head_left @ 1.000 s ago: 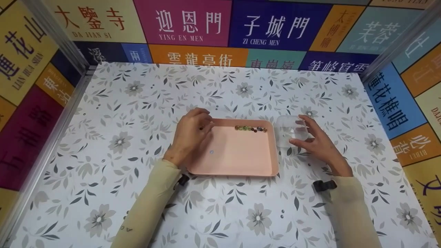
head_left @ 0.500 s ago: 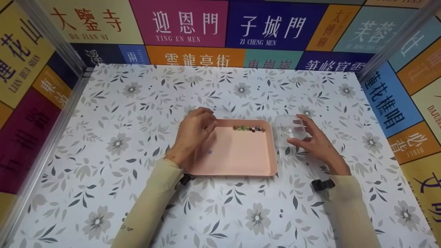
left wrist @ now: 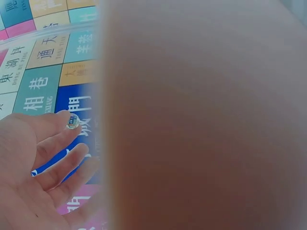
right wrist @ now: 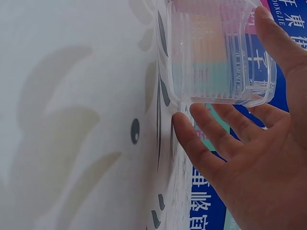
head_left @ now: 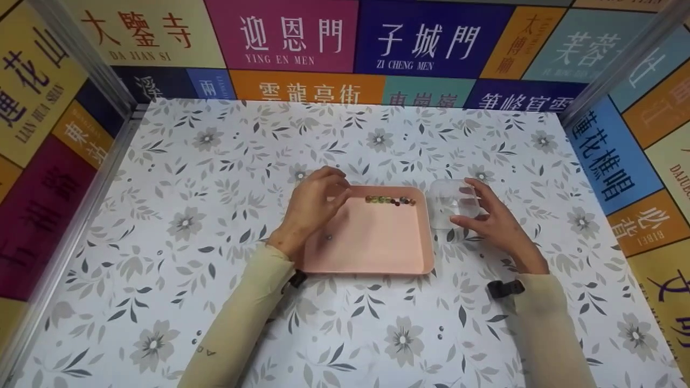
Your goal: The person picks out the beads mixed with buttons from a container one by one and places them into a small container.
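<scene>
My left hand (head_left: 315,207) is above the left part of the pink tray (head_left: 372,258). In the left wrist view it pinches a small clear bead (left wrist: 73,121) between thumb and index fingertip; the other fingers are loosely bent. Along the tray's far side lies a row of several coloured beads (head_left: 388,200), green, brown and dark. One more small bead (head_left: 329,237) lies alone on the tray floor below the left hand. To the tray's right, my right hand (head_left: 493,223) holds a clear plastic box (head_left: 444,205) between thumb and fingers. What the box contains cannot be made out.
The table (head_left: 377,323) has a white cover with a grey flower and leaf print. Panels with printed lettering (head_left: 302,43) stand along its back and both sides. Black wrist cameras (head_left: 505,289) sit on both sleeves.
My left hand has moved a little right over the tray, with its fingers lifted and spread more. The right hand and the plastic box have stayed put.
</scene>
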